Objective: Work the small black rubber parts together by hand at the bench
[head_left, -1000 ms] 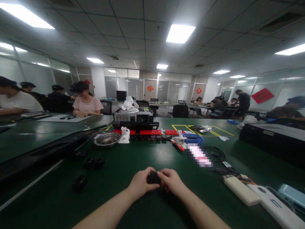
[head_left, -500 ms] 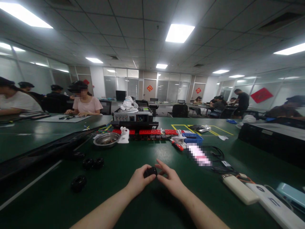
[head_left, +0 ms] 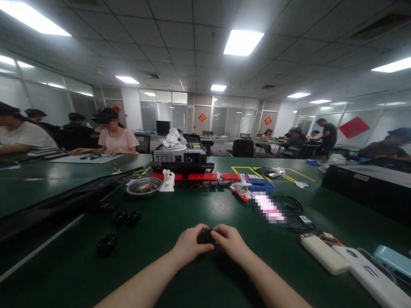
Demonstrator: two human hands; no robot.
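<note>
My left hand and my right hand meet low at the centre of the green table. Both pinch a small black part between their fingertips. The part is mostly hidden by the fingers. Several similar black ring-shaped parts lie to the left, with one more nearer the table's front.
Beyond the hands are a metal bowl, red strips, a red-handled tool and a blue tray. White power banks and cables lie at the right. A black case stands far right. Other people sit at the neighbouring tables.
Half a second ago my right hand was open beside the part, which the left held. Now the right fingers have closed on it again.
</note>
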